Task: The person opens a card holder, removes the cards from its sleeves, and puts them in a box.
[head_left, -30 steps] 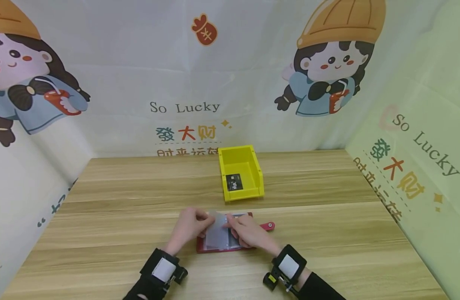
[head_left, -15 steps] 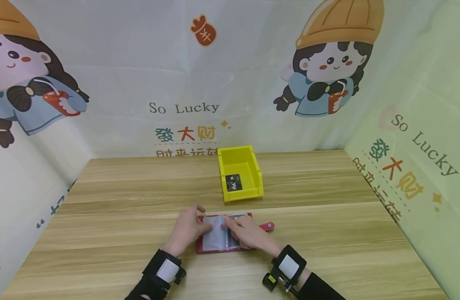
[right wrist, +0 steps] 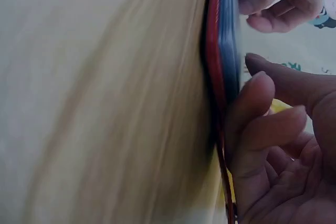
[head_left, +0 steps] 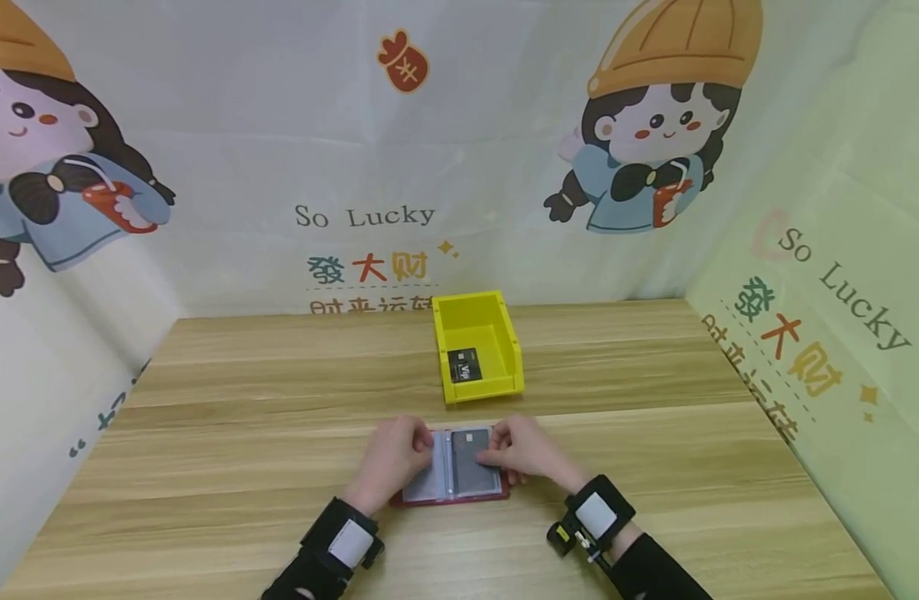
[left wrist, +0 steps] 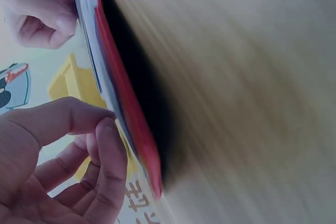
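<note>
A red card holder [head_left: 450, 502] lies spread open on the table, with clear plastic sleeves [head_left: 426, 482] inside. A dark grey card [head_left: 471, 475] with a chip shows in its right half. My left hand [head_left: 399, 454] has thumb and forefinger tips together at the left sleeves, pinching at the plastic. In the left wrist view the fingertips [left wrist: 109, 121] meet right at the sleeve edge. My right hand [head_left: 530, 450] holds the holder's right side, its thumb over the card and other fingers at the edge. The right wrist view shows curled fingers [right wrist: 249, 103] against the stacked sleeves.
A yellow bin [head_left: 495, 386] stands behind the holder, with a black card [head_left: 464, 365] marked Vip inside. Printed cloth [head_left: 504, 167] walls the wooden table [head_left: 279, 375] at the back and sides. Each wrist wears a strapped camera.
The sleeve at the left was laid down flat, then my left hand moved slightly right over it. My right hand shifted right, uncovering the grey card and hiding the pink snap strap.
</note>
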The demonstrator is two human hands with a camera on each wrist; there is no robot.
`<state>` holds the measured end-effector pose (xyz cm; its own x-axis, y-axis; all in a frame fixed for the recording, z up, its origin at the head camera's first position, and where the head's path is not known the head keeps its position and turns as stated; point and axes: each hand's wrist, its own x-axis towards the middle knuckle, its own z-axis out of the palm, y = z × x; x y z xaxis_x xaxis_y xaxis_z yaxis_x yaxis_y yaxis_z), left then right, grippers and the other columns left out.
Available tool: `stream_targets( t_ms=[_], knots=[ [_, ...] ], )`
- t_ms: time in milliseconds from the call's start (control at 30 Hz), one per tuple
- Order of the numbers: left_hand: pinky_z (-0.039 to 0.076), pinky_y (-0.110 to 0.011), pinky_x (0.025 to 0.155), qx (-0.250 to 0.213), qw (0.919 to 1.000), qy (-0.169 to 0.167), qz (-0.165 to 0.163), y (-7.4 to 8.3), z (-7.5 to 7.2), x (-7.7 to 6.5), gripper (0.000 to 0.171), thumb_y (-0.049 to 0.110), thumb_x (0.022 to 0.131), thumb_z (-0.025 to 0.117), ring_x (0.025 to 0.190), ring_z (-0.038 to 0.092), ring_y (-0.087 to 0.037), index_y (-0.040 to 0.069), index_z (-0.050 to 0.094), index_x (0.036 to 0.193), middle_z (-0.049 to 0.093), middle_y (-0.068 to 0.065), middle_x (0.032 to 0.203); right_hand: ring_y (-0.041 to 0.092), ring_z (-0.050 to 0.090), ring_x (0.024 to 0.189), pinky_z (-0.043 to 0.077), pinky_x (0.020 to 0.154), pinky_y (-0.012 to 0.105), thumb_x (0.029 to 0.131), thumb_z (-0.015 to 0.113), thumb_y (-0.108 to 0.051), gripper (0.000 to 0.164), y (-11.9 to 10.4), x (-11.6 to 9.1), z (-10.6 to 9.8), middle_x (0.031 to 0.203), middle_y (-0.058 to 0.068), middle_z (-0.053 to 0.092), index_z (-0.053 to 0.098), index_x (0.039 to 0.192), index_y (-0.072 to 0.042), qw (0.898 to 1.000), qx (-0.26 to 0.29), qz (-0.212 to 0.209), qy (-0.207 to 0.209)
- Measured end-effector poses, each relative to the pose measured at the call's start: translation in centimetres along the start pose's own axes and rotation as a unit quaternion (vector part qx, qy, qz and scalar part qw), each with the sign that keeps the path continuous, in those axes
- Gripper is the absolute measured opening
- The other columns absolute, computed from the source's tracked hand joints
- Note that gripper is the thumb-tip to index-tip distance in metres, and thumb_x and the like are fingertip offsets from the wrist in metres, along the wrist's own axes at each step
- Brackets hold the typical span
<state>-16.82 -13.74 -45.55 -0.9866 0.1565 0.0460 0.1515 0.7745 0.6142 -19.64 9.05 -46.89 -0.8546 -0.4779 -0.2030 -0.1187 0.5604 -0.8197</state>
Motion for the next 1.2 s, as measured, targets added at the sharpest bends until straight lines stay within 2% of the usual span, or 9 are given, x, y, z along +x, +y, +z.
stream_targets(
  t_ms=[100, 200, 367, 567, 800, 967, 1200],
  knots=[
    [0.046, -0.025, 0.062, -0.010, 0.9999, -0.006, 0.003, 0.4, 0.3, 0.2, 0.002, -0.001, 0.087, 0.077, 0.068, 0.056, -0.013, 0.001, 0.075, 0.086, 0.067, -0.005, 0.076, 0.004, 0.047, 0.040, 0.037, 0.041, 0.017, 0.095, 0.079, -0.016, 0.028, 0.1, 0.2, -0.2, 0.053, -0.005, 0.054, 0.063, 0.074, -0.008, 1.000, -0.005, 0.013, -0.006],
    [0.047, -0.024, 0.062, -0.024, 0.9995, -0.019, 0.001, 0.8, 0.6, 0.4, 0.006, 0.005, 0.092, 0.076, 0.068, 0.056, -0.012, 0.000, 0.079, 0.089, 0.070, -0.005, 0.077, 0.004, 0.048, 0.040, 0.038, 0.041, 0.016, 0.095, 0.079, -0.017, 0.028, 0.3, 0.4, -0.2, 0.053, -0.005, 0.055, 0.062, 0.073, -0.009, 1.000, -0.007, 0.020, -0.008],
    [0.040, -0.022, 0.057, -0.053, 0.9974, -0.045, -0.017, 1.0, 1.1, 0.8, 0.012, 0.007, 0.096, 0.073, 0.063, 0.054, -0.011, 0.000, 0.081, 0.089, 0.065, -0.002, 0.070, 0.004, 0.050, 0.039, 0.038, 0.040, 0.016, 0.095, 0.079, -0.016, 0.029, 0.6, 0.5, -0.2, 0.052, -0.004, 0.057, 0.062, 0.074, -0.009, 0.999, -0.003, 0.031, -0.013],
    [0.036, -0.021, 0.054, -0.083, 0.9938, -0.068, -0.031, 0.5, 1.5, 1.1, 0.019, 0.008, 0.097, 0.072, 0.056, 0.051, -0.009, 0.002, 0.081, 0.082, 0.058, 0.004, 0.060, 0.004, 0.050, 0.039, 0.039, 0.040, 0.016, 0.095, 0.079, -0.016, 0.027, 0.8, 0.6, -0.2, 0.052, -0.004, 0.057, 0.062, 0.075, -0.008, 0.999, 0.001, 0.030, -0.014],
    [0.044, -0.021, 0.052, -0.120, 0.9872, -0.091, -0.051, 0.2, 1.2, 1.3, 0.018, 0.009, 0.098, 0.072, 0.055, 0.055, -0.008, 0.000, 0.080, 0.085, 0.062, 0.001, 0.065, 0.004, 0.051, 0.038, 0.040, 0.040, 0.017, 0.094, 0.080, -0.016, 0.029, 0.8, 0.6, -0.1, 0.050, -0.005, 0.056, 0.061, 0.074, -0.008, 1.000, 0.002, 0.026, -0.010],
    [0.038, -0.022, 0.053, -0.126, 0.9837, -0.104, -0.075, 0.0, 1.1, 1.5, 0.019, 0.013, 0.099, 0.072, 0.055, 0.051, -0.009, 0.003, 0.081, 0.084, 0.060, 0.001, 0.066, 0.003, 0.050, 0.038, 0.041, 0.040, 0.017, 0.094, 0.080, -0.016, 0.029, 0.6, 0.5, -0.1, 0.050, -0.005, 0.055, 0.061, 0.074, -0.007, 1.000, -0.003, 0.026, -0.007],
    [0.035, -0.022, 0.052, -0.123, 0.9823, -0.114, -0.082, -0.2, 1.2, 1.7, 0.022, 0.015, 0.098, 0.074, 0.053, 0.048, -0.009, 0.005, 0.080, 0.080, 0.058, 0.003, 0.064, 0.004, 0.050, 0.038, 0.040, 0.039, 0.017, 0.094, 0.081, -0.017, 0.030, 0.3, 0.4, 0.0, 0.050, -0.004, 0.055, 0.061, 0.073, -0.008, 0.999, -0.008, 0.035, -0.005]
  ],
)
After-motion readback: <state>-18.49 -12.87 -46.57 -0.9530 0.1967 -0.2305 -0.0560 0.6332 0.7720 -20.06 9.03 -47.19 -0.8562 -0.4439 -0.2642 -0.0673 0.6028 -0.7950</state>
